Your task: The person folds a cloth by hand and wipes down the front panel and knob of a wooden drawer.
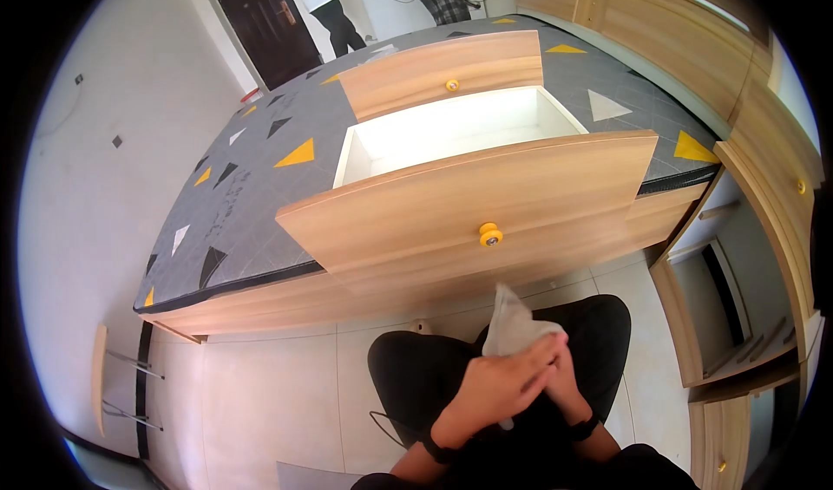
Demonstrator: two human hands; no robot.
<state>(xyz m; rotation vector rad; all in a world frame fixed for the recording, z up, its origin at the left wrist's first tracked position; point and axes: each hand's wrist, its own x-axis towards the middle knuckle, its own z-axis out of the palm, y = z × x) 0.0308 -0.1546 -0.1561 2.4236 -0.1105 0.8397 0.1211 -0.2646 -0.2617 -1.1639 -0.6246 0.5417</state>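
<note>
The left hand [495, 384] and right hand [562, 374] press together, gripping one pale cloth [510, 329] at the near side. Farther off, two drawer fronts [408, 217], each with one yellow knob [491, 232], stand at one bed [252, 208].

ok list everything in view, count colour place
mattress: one, grey, centre
bedframe: one, tan, under mattress
drawer: one, tan and white, on mattress
panel: one, tan, behind drawer
cabinets: several, tan, right
knobs: four, yellow, drawer, panel, cabinets
door: one, brown, back
people: two, mixed clothing, back
metal-legged item: one, tan, left
bag or cloth: one, whitish, lower centre
left hand: one, bare, on it
right hand: one, bare, against left
trouser legs: two, black, bottom
</note>
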